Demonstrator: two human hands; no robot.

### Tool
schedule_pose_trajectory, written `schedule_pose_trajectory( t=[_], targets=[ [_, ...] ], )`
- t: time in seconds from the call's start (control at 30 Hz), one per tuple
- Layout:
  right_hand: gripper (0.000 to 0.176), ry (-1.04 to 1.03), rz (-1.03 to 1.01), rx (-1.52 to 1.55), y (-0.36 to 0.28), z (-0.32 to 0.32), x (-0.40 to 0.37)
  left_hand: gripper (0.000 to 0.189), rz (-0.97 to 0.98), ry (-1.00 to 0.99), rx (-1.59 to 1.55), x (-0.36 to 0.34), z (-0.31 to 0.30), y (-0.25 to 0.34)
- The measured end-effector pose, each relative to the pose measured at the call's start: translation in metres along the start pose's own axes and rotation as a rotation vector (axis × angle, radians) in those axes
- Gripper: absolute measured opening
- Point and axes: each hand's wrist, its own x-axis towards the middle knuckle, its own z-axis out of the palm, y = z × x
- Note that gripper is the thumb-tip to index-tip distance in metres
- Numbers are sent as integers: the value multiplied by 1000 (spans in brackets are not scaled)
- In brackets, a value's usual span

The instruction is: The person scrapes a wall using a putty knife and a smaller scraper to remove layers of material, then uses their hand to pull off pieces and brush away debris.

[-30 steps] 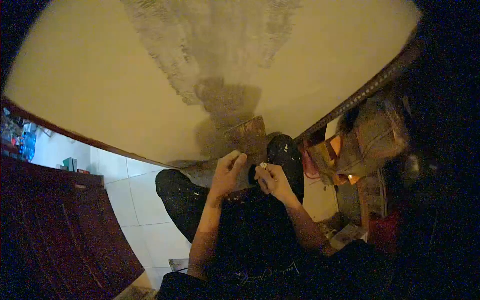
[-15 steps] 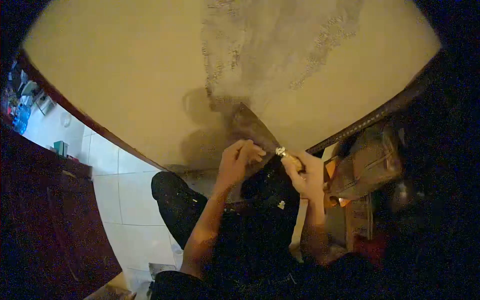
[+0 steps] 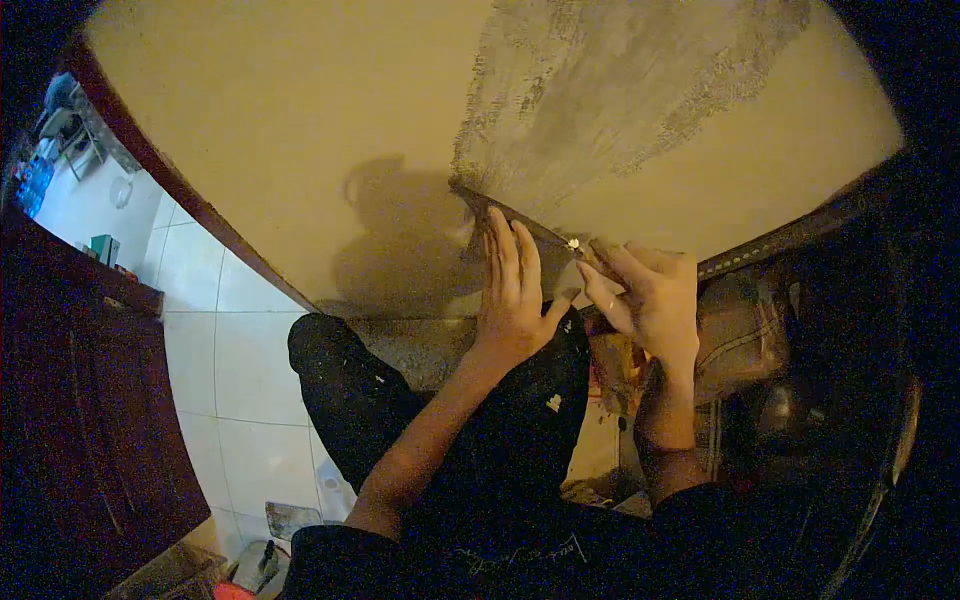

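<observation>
Head view suggests a scraping step, the right hand [image 3: 650, 295] grasping a flat-bladed tool [image 3: 542, 231] at the rough patch [image 3: 600, 100] on the wall [image 3: 270, 130], the left hand [image 3: 515, 305] extended loosely beside it, the next move probably needing steady pressure.

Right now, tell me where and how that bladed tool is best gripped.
I would grip the bladed tool by its handle, coming from the right with fingers wrapped around: the right hand holds that end. The blade slants up and left toward the wall, with the left hand at it, so that end seems better for steadying.
</observation>
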Motion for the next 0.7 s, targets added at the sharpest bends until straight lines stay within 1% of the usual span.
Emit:
schedule_pose_trajectory(
  t=[0.07,0.13,0.2,0.23,0.3,0.33,0.4,0.53,0.6,0.63,0.7],
  targets=[
    [21,1,-32,-23,-15,-9,18,86,-12,23,-20,8,-12,2],
    [21,-1,-57,-39,-16,-5,21,86,-29,36,-37,7,-8,1],
    [21,-79,-27,-3,-8,2,22,85,-68,110,-38,7,-2,-4],
    [21,-77,-26,-3,-9,-1,21,85,-66,108,-38,6,-4,-4],
    [20,-24,-4,38,-14,-10,18,82,-3,1,12,5,-14,-3],
    [20,-28,-5,44,-15,-11,15,82,-10,-1,16,6,-17,-1],
    [19,3,105,44,-16,-11,12,80,21,-7,-18,10,-19,1],
    [19,56,77,85,-10,-4,9,78,15,39,-8,6,-11,-6],
    [19,-13,79,11,-9,-9,5,78,24,4,-24,7,-12,-5],
    [19,-13,78,12,-11,-10,7,78,23,5,-23,10,-15,-3],
    [19,66,44,23,-14,-8,9,78,-2,-2,-17,12,-19,2]
  ],
)
